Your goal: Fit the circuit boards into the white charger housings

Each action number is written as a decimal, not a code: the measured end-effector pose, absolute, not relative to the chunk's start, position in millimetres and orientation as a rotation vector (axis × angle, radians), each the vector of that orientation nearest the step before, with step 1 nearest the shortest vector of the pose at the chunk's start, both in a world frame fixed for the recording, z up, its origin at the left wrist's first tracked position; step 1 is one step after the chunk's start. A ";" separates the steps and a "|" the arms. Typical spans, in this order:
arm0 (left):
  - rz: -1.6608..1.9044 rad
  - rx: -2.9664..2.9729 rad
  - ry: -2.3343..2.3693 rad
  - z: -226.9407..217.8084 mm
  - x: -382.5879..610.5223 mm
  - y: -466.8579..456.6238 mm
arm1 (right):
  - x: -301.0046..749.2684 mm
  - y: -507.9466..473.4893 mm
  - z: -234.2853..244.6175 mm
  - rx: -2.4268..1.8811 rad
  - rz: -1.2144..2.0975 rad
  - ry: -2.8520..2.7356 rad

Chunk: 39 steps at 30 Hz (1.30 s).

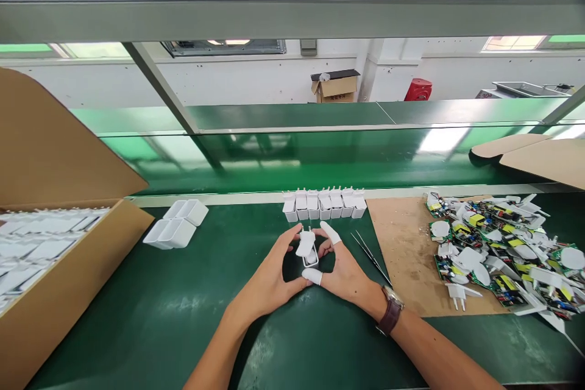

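Note:
Between both hands is a small white plastic charger housing (311,258), with a flat white piece (305,244) tilted at its open top. My left hand (273,271) grips the housing from the left with thumb and fingers. From the right, my right hand (343,271) closes on the same housing; white covers sit on its thumb and one finger. What lies inside the housing is mostly hidden. Just beyond the hands stands a row of several similar white housings (324,204) with parts sticking up. Black tweezers (372,259) lie right of my right hand.
A pile of circuit boards with white parts (503,250) covers a brown cardboard sheet (397,256) at right. Several empty white housings (176,225) stand at left, beside an open carton (86,256) of white pieces. A green ledge (292,161) runs behind the table.

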<state>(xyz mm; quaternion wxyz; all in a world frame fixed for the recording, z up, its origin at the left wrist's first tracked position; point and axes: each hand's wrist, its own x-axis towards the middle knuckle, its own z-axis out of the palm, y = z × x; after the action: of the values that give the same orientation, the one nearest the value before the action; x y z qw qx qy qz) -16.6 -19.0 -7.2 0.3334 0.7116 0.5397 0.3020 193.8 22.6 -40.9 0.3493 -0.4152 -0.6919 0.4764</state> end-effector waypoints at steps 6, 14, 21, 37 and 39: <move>0.913 1.955 1.242 -2.0 -14.0 -18.0 | 195.3 26.5 -36.6 -1.054 1.317 -1.927; 1.111 2.167 1.311 -9.9 -11.4 -12.6 | 195.7 24.8 -41.4 -1.003 1.211 -1.988; 0.936 2.211 1.387 3.0 -4.5 -13.0 | 195.4 26.0 -42.2 -0.962 1.182 -1.993; 0.930 1.727 1.813 11.9 -75.5 66.9 | 200.3 20.7 -51.1 -1.015 1.009 -2.108; 0.937 1.733 1.762 6.2 -69.3 77.8 | 201.0 21.1 -49.6 -1.018 1.018 -2.114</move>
<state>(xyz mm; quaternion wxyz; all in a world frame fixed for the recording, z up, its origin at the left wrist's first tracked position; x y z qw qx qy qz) -69.3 77.8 6.2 0.2464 0.6355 0.6461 0.3435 201.0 21.1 -49.6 0.2878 -0.3811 -0.7915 0.3813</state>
